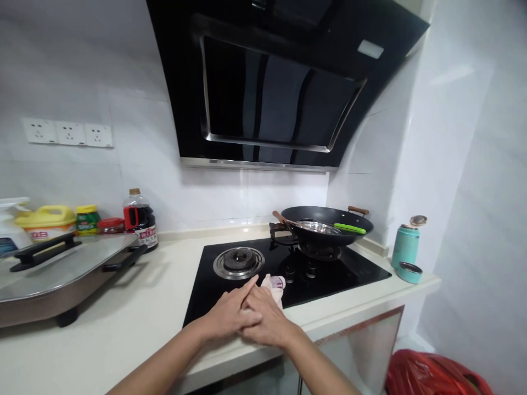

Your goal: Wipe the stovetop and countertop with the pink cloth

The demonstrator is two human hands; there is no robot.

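Observation:
My left hand and my right hand meet over the front edge of the black gas hob. The left index finger points forward and its thumb lies against the right hand; its other fingers are partly hidden. A pale cloth with a purple patch sticks out from beneath the fingers of my right hand, which is closed on it. Just beyond the hands is the bare left burner. The control knobs are to the right of the cloth.
A black wok on the right burner holds a metal strainer and a green-handled utensil. A turquoise flask stands far right. Left are a lidded electric pan and a dark sauce bottle. The range hood overhangs.

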